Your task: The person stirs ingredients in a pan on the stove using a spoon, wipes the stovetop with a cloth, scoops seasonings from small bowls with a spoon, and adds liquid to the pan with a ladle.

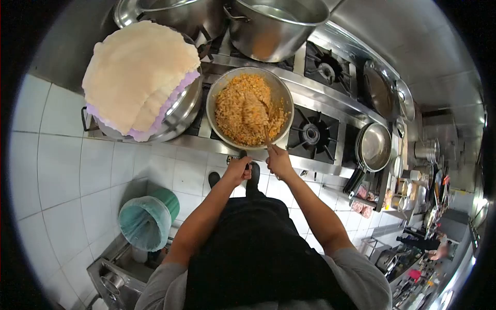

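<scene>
A wide metal pan full of an orange-brown grainy mixture sits on the stove in front of me. My left hand is closed round the pan's dark handle at its near side. In my right hand is the shaft of a wooden utensil; its far end is sunk in the mixture and blurred. Left of the pan, a large pale round sheet with a purple layer under it lies over a big metal pot.
Two large pots stand at the back of the stove. Right of the pan are burners and stacked frying pans. A lined green bin stands at lower left, beside a sink. Far right, another person is visible.
</scene>
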The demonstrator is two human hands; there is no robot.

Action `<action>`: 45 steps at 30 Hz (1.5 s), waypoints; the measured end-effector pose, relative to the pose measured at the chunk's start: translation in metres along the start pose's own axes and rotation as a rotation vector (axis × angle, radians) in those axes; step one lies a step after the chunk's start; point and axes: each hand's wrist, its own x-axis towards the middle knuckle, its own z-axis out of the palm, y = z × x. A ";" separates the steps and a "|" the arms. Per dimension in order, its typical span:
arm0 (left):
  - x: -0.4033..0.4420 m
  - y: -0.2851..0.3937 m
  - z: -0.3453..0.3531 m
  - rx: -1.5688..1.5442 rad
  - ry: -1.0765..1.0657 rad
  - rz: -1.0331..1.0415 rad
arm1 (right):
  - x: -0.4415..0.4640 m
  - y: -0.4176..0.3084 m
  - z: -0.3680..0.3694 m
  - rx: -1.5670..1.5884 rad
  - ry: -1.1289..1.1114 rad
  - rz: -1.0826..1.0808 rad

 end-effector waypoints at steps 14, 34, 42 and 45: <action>-0.004 -0.003 -0.002 -0.080 -0.029 0.004 | -0.048 -0.118 -0.156 -0.823 -0.214 -0.374; 0.004 -0.007 -0.006 -0.092 -0.076 0.021 | 0.013 -0.028 -0.150 -0.928 -0.470 -0.568; 0.009 -0.009 -0.012 -0.075 -0.054 0.027 | 0.023 -0.093 -0.149 -1.069 -0.228 -0.619; 0.005 -0.012 0.001 -0.106 -0.063 0.037 | 0.043 -0.102 -0.150 -1.127 -0.030 -0.668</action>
